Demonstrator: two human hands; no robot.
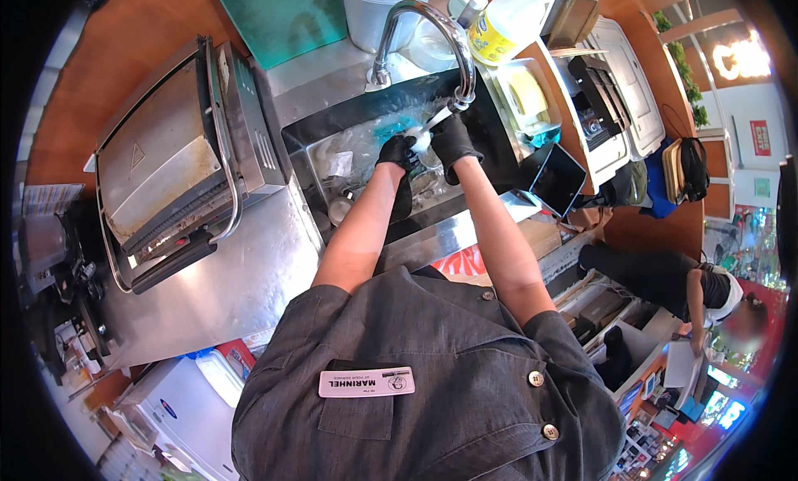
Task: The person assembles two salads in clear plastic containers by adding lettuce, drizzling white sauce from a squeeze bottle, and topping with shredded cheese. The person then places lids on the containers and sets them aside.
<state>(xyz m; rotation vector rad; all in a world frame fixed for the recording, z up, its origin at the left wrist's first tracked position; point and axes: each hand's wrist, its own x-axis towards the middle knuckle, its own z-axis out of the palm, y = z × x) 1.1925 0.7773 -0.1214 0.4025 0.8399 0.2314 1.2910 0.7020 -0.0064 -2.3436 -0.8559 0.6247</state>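
Both my hands wear black gloves and are inside the dark-walled sink, under the curved chrome faucet. Water runs from the spout and splashes white between them. My left hand is closed beside the stream, its fingers curled round something I cannot make out. Close to the spout's end is my right hand; its fingers blend into the dark sink, so their hold is hidden. A teal item lies in the wet basin just beyond the left hand. Nearer the left wall are a clear plastic-looking piece and a round vessel.
A large press grill stands left on the steel counter. Behind the sink are a green board, a pale bucket and a yellow-labelled jug. A sponge tray sits right. Another person is far right.
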